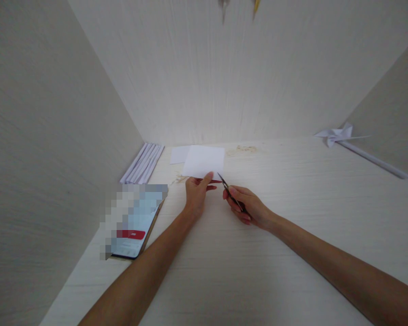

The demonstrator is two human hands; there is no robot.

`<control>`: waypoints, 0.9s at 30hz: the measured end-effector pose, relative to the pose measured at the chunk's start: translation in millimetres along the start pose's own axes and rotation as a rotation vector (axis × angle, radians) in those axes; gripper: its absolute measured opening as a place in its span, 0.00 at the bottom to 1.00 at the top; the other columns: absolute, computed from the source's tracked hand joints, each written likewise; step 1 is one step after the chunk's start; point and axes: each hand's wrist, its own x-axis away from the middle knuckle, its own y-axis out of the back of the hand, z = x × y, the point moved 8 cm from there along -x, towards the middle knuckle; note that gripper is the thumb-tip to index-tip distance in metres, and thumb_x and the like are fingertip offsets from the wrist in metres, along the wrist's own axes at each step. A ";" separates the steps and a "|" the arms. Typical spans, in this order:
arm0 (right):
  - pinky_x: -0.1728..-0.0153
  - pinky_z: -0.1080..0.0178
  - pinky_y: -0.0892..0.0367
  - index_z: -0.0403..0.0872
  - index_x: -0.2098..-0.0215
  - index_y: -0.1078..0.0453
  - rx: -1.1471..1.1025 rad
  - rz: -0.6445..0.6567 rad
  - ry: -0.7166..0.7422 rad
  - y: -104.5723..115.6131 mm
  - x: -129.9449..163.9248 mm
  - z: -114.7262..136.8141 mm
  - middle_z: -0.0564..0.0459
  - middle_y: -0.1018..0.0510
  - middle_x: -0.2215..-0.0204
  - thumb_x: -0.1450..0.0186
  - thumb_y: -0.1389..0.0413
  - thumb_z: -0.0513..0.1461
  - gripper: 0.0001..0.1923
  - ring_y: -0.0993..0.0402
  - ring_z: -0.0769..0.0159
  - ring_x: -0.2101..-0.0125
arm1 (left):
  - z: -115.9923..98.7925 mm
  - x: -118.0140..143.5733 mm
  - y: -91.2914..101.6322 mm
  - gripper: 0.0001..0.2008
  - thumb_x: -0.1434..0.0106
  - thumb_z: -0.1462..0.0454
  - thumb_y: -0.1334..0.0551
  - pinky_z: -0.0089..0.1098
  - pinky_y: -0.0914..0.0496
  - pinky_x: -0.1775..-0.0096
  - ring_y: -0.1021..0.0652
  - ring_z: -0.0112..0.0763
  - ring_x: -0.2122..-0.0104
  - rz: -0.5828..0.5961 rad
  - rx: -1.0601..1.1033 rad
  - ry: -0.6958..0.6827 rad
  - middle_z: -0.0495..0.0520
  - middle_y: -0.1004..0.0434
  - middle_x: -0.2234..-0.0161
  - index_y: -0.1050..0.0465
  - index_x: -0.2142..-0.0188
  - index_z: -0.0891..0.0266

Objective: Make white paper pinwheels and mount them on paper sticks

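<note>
My left hand [197,192] pinches the near edge of a white sheet of paper [204,160], thumb on top and fingers underneath. In my right hand [243,203] is a small pair of dark scissors [231,194], pointing up and to the left. Their tips lie at the paper's near right corner; whether they touch it I cannot tell. Partly behind the held sheet, another white piece of paper [178,155] lies on the table.
Rolled white paper sticks [143,164] lie at the left wall, with a phone [139,222] nearer me. At the right wall rests a paper pinwheel [338,135] on a paper stick [374,159]. Thin tan strands [242,149] lie by the back wall.
</note>
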 end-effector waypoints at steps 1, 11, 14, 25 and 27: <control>0.98 0.75 0.54 0.45 0.74 0.40 0.001 0.002 0.000 -0.1 -0.1 -0.1 0.66 0.43 0.91 0.42 0.52 0.47 0.13 0.55 0.81 0.96 | -0.1 0.0 0.0 0.11 0.56 0.62 0.36 0.23 0.35 0.81 0.25 0.27 0.80 0.000 -0.006 0.000 0.51 0.26 0.78 0.31 0.75 0.68; 0.98 0.76 0.56 0.45 0.74 0.40 0.022 -0.023 0.004 1.2 -0.3 0.8 0.66 0.43 0.91 0.42 0.53 0.46 0.12 0.55 0.81 0.96 | -0.8 0.8 -0.5 0.11 0.56 0.61 0.36 0.24 0.34 0.80 0.24 0.29 0.79 0.008 -0.023 -0.003 0.53 0.26 0.77 0.30 0.74 0.68; 0.98 0.76 0.57 0.45 0.74 0.41 0.026 -0.033 0.008 1.6 -0.4 0.8 0.66 0.44 0.91 0.41 0.53 0.46 0.12 0.55 0.81 0.96 | -0.6 0.7 -0.4 0.12 0.56 0.61 0.36 0.25 0.34 0.79 0.24 0.30 0.78 0.010 -0.026 -0.003 0.54 0.25 0.77 0.30 0.74 0.68; 0.98 0.76 0.58 0.45 0.75 0.41 0.033 -0.047 0.000 2.2 0.9 1.4 0.66 0.44 0.91 0.41 0.53 0.45 0.11 0.56 0.81 0.96 | 0.5 1.0 -1.4 0.12 0.57 0.62 0.35 0.23 0.35 0.80 0.24 0.28 0.79 0.018 0.002 0.012 0.52 0.26 0.78 0.30 0.74 0.68; 0.98 0.75 0.59 0.45 0.75 0.41 0.035 -0.050 0.001 2.8 0.9 1.3 0.66 0.44 0.92 0.42 0.52 0.45 0.11 0.56 0.81 0.96 | 0.4 1.3 -1.3 0.12 0.57 0.62 0.36 0.23 0.35 0.80 0.24 0.28 0.79 0.011 -0.007 0.016 0.52 0.26 0.78 0.30 0.74 0.68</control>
